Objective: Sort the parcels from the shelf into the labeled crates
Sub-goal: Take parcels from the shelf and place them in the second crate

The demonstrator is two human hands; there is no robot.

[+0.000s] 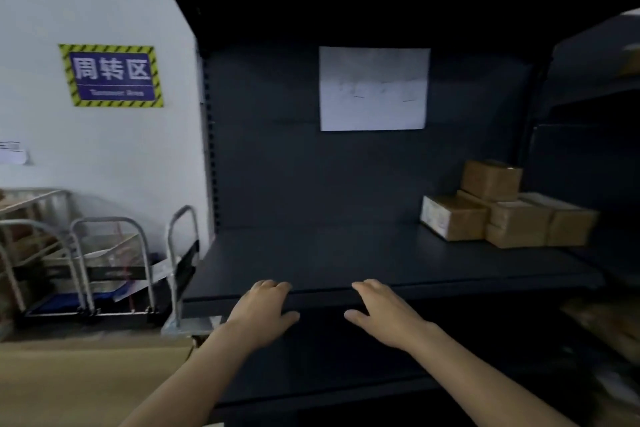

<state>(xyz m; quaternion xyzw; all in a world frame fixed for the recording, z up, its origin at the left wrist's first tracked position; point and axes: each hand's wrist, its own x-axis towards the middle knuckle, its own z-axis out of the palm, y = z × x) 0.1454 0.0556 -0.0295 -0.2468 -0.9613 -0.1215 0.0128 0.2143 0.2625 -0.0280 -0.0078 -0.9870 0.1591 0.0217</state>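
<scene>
Both hands, left hand [265, 308] and right hand [382, 310], lie flat and empty at the shelf [346, 253] front edge; parcels [509, 215] sit stacked far right.

A warehouse: dark steel shelving [311, 253]; cardboard parcels [512, 215]; platform trolleys [114, 253]; hazard-striped zone sign [111, 75]
</scene>
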